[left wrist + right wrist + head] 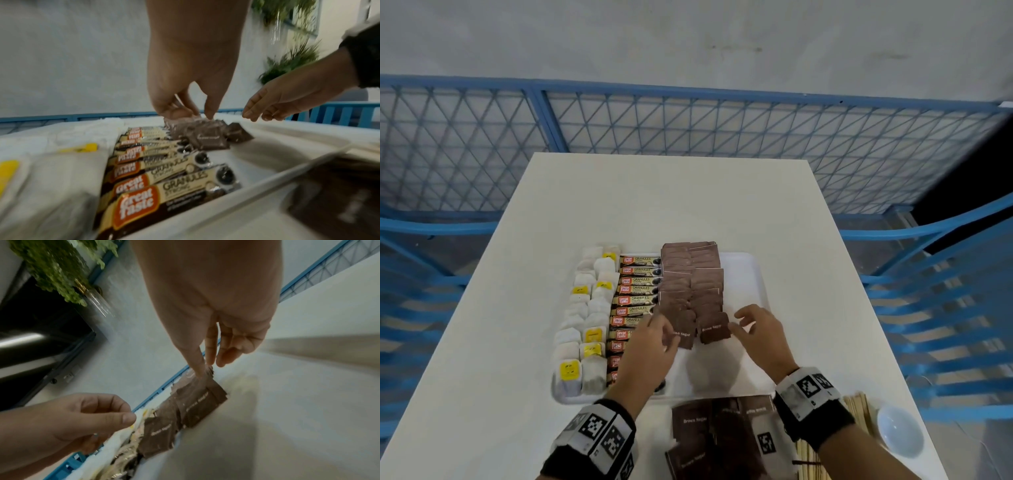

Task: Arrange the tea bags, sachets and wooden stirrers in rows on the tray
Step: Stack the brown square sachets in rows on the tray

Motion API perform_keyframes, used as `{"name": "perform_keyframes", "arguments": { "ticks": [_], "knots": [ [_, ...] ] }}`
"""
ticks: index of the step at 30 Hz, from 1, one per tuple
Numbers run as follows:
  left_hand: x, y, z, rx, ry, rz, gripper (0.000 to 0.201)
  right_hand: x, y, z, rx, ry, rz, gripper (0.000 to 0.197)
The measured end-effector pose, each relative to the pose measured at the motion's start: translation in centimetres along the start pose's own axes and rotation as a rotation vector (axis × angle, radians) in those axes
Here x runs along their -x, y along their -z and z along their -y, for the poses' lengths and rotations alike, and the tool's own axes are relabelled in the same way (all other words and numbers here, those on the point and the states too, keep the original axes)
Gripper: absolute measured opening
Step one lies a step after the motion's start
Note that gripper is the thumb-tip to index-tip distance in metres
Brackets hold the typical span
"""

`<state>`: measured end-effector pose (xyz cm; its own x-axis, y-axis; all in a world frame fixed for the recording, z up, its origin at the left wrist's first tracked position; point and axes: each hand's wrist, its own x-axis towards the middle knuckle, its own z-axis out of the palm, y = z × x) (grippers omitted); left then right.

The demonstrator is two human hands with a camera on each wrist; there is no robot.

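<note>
Both hands (650, 346) over brown sachets (714, 330)

Right hand (207, 293): coming in from the top, fingers (198, 363) pointing down, one fingertip touching the far end of the brown sugar sachets (197, 404).
Brown sugar sachets: overlapping in two rows, "Brown Sugar" lettering blurred but readable.
Left hand (68, 423): low and left of the sachets, thumb and forefinger drawn close together, just off the nearest sachet; whether it holds anything, can't tell.
Tea bags (123, 433): white with a yellow tag, left of the sachets, blurred.
Tray (277, 426): pale surface right of the sachets.
Green plant (55, 267): well beyond the sachets.
</note>
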<state>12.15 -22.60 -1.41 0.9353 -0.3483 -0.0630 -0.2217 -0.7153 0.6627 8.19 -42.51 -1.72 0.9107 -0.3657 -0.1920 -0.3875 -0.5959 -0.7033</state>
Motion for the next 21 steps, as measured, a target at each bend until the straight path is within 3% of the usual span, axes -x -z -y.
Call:
{"name": "perform_keyframes", "arguments": {
  "ticks": [2, 5, 8, 11, 14, 17, 21],
  "knots": [
    [1.7, 0.2, -0.5, 0.029, -0.082, 0.103, 0.012, 1.8, 1.2, 0.1, 0.006, 0.037, 0.048, 0.004],
    [4.9, -0.1, -0.7, -0.021, -0.165, 0.294, 0.006, 5.4, 2.5, -0.2, 0.059, 0.113, 0.188, 0.006],
    [7.5, -0.7, -0.6, -0.156, -0.173, 0.499, 0.026, 8.9, 2.5, -1.3, 0.203, 0.209, 0.343, 0.003],
    [9.3, -1.3, -0.4, -0.31, -0.165, 0.62, 0.054, 11.9, 1.7, -2.5, 0.41, 0.31, 0.509, 0.044],
    [10.9, -2.2, -0.6, -0.461, -0.188, 0.637, 0.071, 13.8, 0.8, -2.9, 0.584, 0.379, 0.527, 0.065],
    [11.8, -2.9, -0.6, -0.439, -0.16, 0.592, 0.07, 13.9, 0.2, -2.6, 0.574, 0.372, 0.451, 0.052],
    [11.9, -2.6, 0.0, -0.26, -0.077, 0.56, 0.053, 13.5, 0.1, -2.0, 0.525, 0.35, 0.4, 0.032]
  ]
}}
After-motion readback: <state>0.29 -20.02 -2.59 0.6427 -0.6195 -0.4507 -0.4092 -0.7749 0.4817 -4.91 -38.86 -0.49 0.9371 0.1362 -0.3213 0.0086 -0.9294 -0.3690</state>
